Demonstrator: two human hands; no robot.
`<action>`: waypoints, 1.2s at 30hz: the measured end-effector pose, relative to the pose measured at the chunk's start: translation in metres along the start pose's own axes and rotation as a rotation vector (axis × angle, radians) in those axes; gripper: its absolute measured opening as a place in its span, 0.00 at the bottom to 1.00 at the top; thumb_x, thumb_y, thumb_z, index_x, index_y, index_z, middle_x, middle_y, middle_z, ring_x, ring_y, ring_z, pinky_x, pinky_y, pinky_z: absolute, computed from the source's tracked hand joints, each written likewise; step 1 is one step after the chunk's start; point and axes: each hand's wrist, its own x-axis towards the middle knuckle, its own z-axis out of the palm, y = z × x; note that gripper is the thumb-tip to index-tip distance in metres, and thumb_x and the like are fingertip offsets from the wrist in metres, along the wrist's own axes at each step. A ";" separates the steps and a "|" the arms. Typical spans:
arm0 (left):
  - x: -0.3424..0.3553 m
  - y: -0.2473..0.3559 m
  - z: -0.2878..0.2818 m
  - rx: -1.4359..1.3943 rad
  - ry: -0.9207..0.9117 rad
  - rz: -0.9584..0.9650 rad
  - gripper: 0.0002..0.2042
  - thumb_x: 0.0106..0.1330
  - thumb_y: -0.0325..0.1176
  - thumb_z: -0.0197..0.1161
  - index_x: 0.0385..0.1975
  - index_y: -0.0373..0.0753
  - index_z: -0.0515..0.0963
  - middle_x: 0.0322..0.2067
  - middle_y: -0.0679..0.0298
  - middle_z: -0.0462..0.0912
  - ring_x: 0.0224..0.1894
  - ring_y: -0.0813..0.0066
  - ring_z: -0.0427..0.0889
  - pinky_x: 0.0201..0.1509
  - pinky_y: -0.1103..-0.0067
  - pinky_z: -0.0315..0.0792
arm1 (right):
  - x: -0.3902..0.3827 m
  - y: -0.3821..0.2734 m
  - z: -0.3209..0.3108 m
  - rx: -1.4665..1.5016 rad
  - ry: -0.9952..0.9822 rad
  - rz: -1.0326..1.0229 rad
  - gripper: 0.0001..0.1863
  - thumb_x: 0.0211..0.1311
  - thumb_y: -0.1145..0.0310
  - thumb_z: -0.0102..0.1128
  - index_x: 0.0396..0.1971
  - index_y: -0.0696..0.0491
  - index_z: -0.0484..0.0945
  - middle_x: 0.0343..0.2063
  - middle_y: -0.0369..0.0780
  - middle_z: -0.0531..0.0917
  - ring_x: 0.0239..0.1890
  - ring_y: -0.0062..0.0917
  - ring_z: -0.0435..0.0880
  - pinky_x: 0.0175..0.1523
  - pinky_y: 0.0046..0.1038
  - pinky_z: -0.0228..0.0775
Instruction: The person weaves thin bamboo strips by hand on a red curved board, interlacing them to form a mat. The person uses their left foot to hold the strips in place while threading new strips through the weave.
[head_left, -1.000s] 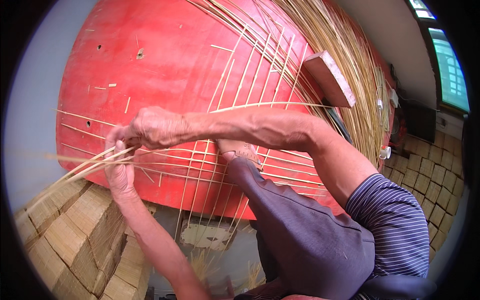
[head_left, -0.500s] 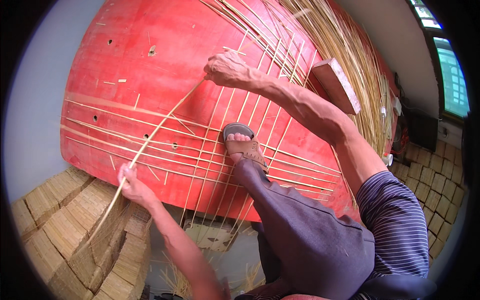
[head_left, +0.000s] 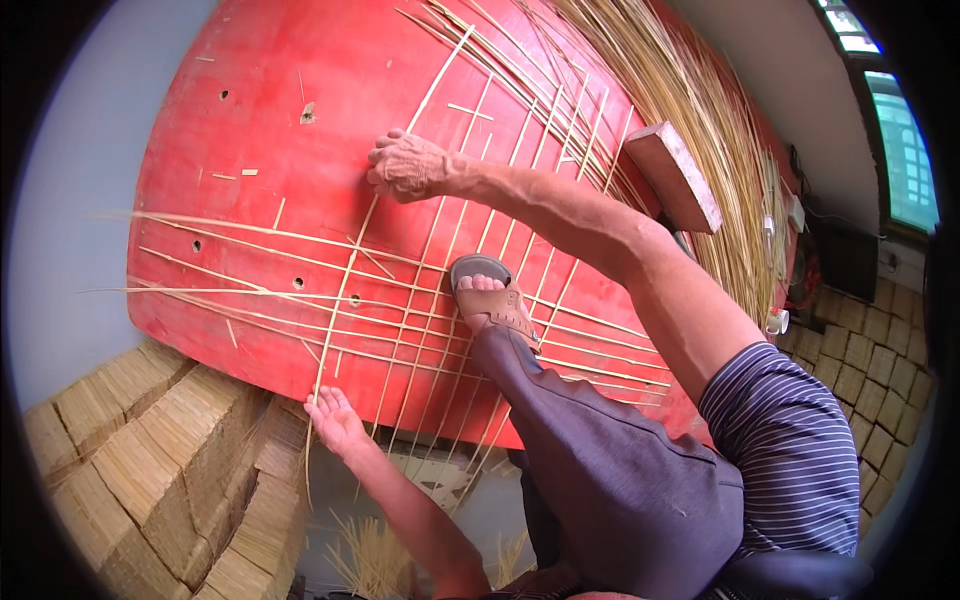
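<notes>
Stacks of pale blocks (head_left: 150, 450) crowd the far left, and up comes the left hand (head_left: 335, 420), palm up, fingers at the long strip (head_left: 353, 262); whether they pinch it, I can't tell. That strip slants across the red board (head_left: 260, 150), straight into the right hand (head_left: 408, 165), fingers clenched around it! Next, crossed strips (head_left: 404, 310), 1 sandalled foot (head_left: 497, 305) planted over them, then a reddish brick (head_left: 675, 180) beside long, sweeping stalks (head_left: 690, 110).
</notes>
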 end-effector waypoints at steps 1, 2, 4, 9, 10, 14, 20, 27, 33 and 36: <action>0.003 0.002 -0.002 -0.039 0.043 -0.013 0.22 0.70 0.43 0.61 0.55 0.35 0.68 0.56 0.56 0.74 0.55 0.63 0.74 0.64 0.65 0.67 | -0.003 -0.003 0.002 0.002 0.030 0.003 0.10 0.52 0.61 0.61 0.17 0.48 0.76 0.26 0.36 0.77 0.38 0.33 0.76 0.47 0.38 0.66; 0.006 0.002 -0.003 -0.031 0.039 -0.001 0.21 0.70 0.42 0.61 0.56 0.36 0.68 0.58 0.58 0.74 0.53 0.67 0.75 0.62 0.67 0.69 | -0.011 -0.002 0.001 0.047 0.001 0.034 0.09 0.54 0.62 0.60 0.18 0.49 0.76 0.28 0.37 0.77 0.40 0.33 0.76 0.48 0.38 0.67; 0.009 0.002 -0.006 0.036 0.082 0.015 0.21 0.70 0.42 0.61 0.56 0.36 0.68 0.59 0.58 0.73 0.53 0.68 0.75 0.61 0.68 0.69 | -0.018 -0.002 0.000 -0.041 0.007 0.098 0.06 0.51 0.62 0.59 0.23 0.46 0.78 0.30 0.36 0.77 0.41 0.31 0.74 0.46 0.36 0.66; 0.010 0.008 -0.022 0.120 0.117 0.036 0.22 0.71 0.41 0.60 0.58 0.35 0.67 0.60 0.56 0.72 0.51 0.68 0.76 0.59 0.70 0.70 | -0.033 0.032 -0.030 -0.262 0.015 0.598 0.12 0.54 0.67 0.54 0.35 0.58 0.78 0.34 0.48 0.81 0.41 0.40 0.80 0.44 0.41 0.69; 0.010 0.001 -0.017 0.120 0.126 0.029 0.23 0.71 0.42 0.60 0.59 0.34 0.67 0.60 0.55 0.72 0.51 0.68 0.76 0.59 0.70 0.70 | -0.043 0.053 -0.034 -0.328 0.007 0.635 0.13 0.55 0.67 0.54 0.35 0.60 0.78 0.34 0.49 0.81 0.40 0.42 0.81 0.44 0.42 0.70; 0.013 0.006 -0.023 0.084 0.149 0.056 0.24 0.72 0.41 0.60 0.61 0.33 0.66 0.55 0.55 0.75 0.48 0.68 0.77 0.54 0.71 0.72 | -0.064 0.100 -0.058 -0.419 -0.048 0.755 0.24 0.65 0.55 0.51 0.43 0.64 0.76 0.37 0.51 0.80 0.44 0.42 0.79 0.49 0.44 0.66; 0.020 0.013 -0.038 0.059 0.141 0.074 0.21 0.72 0.41 0.59 0.57 0.33 0.68 0.47 0.58 0.78 0.46 0.69 0.77 0.50 0.74 0.73 | -0.059 0.081 -0.052 -0.364 0.050 0.746 0.27 0.65 0.53 0.52 0.48 0.64 0.73 0.44 0.54 0.77 0.48 0.43 0.75 0.53 0.44 0.64; 0.020 0.009 -0.030 0.079 0.177 0.050 0.18 0.72 0.40 0.59 0.53 0.33 0.70 0.47 0.57 0.77 0.45 0.68 0.77 0.49 0.74 0.74 | -0.039 0.057 -0.035 -0.224 0.021 0.543 0.28 0.61 0.54 0.59 0.52 0.62 0.72 0.52 0.51 0.73 0.59 0.46 0.70 0.64 0.46 0.61; 0.024 0.018 -0.043 0.012 0.151 0.054 0.18 0.72 0.40 0.58 0.52 0.33 0.70 0.43 0.58 0.77 0.44 0.67 0.78 0.47 0.73 0.75 | -0.040 0.055 -0.012 -0.208 0.094 0.480 0.27 0.59 0.54 0.61 0.48 0.62 0.73 0.49 0.51 0.73 0.57 0.45 0.71 0.61 0.42 0.64; 0.023 0.011 -0.036 0.017 0.214 0.052 0.18 0.72 0.40 0.59 0.52 0.33 0.70 0.40 0.58 0.77 0.41 0.68 0.79 0.41 0.75 0.76 | -0.048 0.060 -0.011 -0.239 0.134 0.463 0.27 0.59 0.55 0.62 0.48 0.63 0.73 0.49 0.51 0.73 0.57 0.46 0.71 0.60 0.42 0.65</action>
